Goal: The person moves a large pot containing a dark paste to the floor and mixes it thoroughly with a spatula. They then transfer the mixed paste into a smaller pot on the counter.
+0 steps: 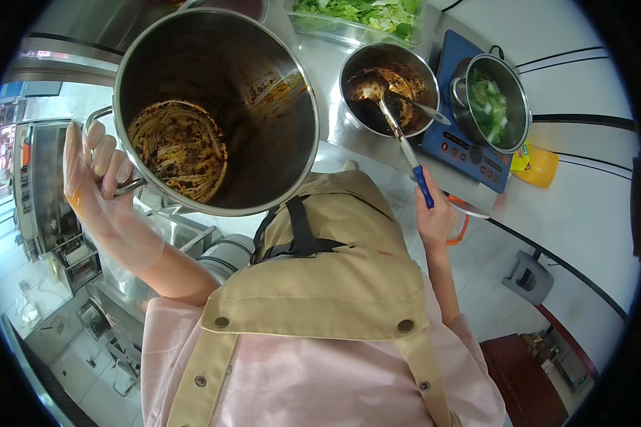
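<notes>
My left hand (104, 165), in a clear plastic glove, grips the side handle of a large steel stockpot (278, 155). The stockpot is tilted, so its inside shows, with brown sauce residue on its bottom and wall. My right hand (435, 211) is bare and holds the blue handle of a metal ladle (400, 139). The ladle's bowl is inside a smaller steel pot (352, 115) with dark brown sauce, where a second metal utensil (432, 113) leans on the rim. Right of it, a steel saucepan (523, 123) with green vegetables in liquid stands on a blue induction cooker (459, 144).
A clear plastic container (326, 29) of chopped leafy greens stands at the back of the steel counter (323, 64). A yellow packet (539, 166) lies right of the cooker. A grey stool (529, 277) is on the floor at right. Steel kitchen equipment stands at left.
</notes>
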Demonstrator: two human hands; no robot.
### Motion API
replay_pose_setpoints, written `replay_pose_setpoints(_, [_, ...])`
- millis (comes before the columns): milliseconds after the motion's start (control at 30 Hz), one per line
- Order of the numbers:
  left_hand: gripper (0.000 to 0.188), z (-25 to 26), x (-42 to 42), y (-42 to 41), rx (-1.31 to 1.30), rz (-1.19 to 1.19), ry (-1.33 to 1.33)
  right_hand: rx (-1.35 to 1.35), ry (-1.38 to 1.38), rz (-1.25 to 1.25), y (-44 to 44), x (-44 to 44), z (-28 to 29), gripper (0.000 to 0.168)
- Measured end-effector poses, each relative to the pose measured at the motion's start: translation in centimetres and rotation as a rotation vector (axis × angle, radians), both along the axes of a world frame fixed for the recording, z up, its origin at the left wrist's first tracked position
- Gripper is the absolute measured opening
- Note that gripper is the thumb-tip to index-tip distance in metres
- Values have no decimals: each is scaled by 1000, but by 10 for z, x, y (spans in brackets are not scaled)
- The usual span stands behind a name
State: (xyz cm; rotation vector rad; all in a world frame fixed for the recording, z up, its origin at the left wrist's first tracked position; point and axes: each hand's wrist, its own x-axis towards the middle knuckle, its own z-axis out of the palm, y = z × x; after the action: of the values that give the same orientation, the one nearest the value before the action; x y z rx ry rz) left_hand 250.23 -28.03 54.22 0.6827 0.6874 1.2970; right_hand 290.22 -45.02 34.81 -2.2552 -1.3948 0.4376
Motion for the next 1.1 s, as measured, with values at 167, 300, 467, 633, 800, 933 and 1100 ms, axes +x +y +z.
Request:
replay_pose_setpoints(167, [28,5,5,-3,-6,85,-6,71,11,-20,2,-2,-8,41])
replay_pose_setpoints(300, [29,4,7,1,12,34,-34,132,523,-89,7,7,-22,42])
replay_pose_setpoints(467, [29,-1,9,5,-4,41,-59,-31,1326,-358,26,8,12,48])
replay_pose_setpoints(633, [31,-2,6,7,-16,13,-57,-59,1397,-361,37,12,11,49])
replay_pose_setpoints(800, [32,0,2,9,-40,-38,-234,-34,933,-183,43,16,7,43])
replay_pose_setpoints(933, [33,0,0,3,-28,81,-267,266,-55,157,56,6,28,37])
replay_pose_setpoints(1100, [34,3,9,7,-59,139,-280,132,533,407,91,-33,39,30])
